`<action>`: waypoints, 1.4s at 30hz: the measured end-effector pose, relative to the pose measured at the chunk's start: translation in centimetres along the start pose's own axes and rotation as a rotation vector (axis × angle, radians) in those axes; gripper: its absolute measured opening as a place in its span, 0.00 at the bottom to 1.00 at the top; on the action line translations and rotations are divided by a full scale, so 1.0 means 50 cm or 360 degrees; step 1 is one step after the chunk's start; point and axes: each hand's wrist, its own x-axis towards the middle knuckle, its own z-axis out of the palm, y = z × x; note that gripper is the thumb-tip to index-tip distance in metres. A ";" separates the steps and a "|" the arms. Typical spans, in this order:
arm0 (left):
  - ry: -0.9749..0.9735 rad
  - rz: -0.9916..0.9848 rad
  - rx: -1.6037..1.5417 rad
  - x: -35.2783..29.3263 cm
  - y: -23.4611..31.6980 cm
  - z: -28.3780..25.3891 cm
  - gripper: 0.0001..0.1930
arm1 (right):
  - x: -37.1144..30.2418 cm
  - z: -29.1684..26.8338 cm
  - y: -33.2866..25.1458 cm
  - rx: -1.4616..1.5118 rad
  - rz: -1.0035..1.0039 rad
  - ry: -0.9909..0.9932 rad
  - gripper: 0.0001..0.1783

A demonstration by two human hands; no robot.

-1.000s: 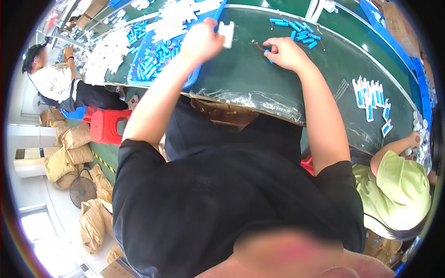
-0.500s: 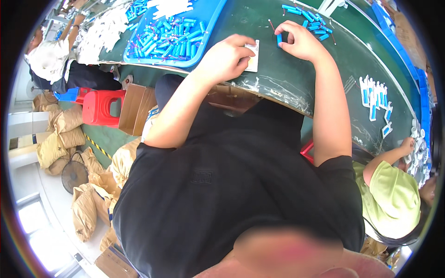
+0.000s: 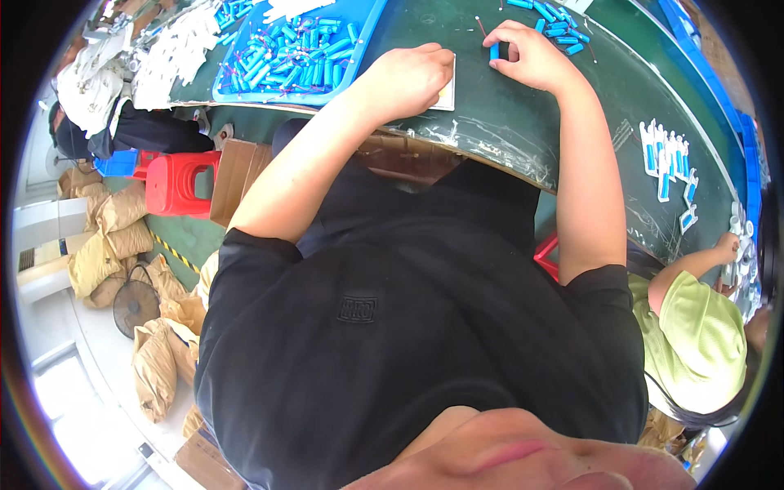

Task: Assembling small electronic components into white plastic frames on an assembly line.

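Though blue cylinders (image 3: 286,59) crowd the tray (image 3: 367,39), white pieces (image 3: 296,7) share it.

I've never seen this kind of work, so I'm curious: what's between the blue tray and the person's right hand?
The head view shows the left hand there, with a flat white piece partly beneath it and green tabletop around them.

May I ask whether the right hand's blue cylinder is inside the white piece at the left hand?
Out: the right hand holds the blue cylinder apart from the white piece under the left hand.
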 end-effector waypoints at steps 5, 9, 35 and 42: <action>0.0011 0.0030 -0.0059 0.003 -0.008 -0.010 0.06 | -0.001 0.005 0.011 -0.0084 -0.0008 0.0031 0.17; -0.0261 -0.0079 -0.0205 -0.006 -0.008 -0.027 0.07 | 0.002 0.002 -0.010 -0.0058 0.0043 0.0001 0.17; -0.0138 -0.0456 -0.2554 -0.128 0.049 -0.072 0.04 | 0.017 0.045 -0.094 0.0691 -0.0329 -0.0094 0.17; -0.1508 -0.0520 -0.1987 -0.229 0.041 0.072 0.06 | 0.019 0.080 -0.082 0.0438 -0.0421 -0.0161 0.21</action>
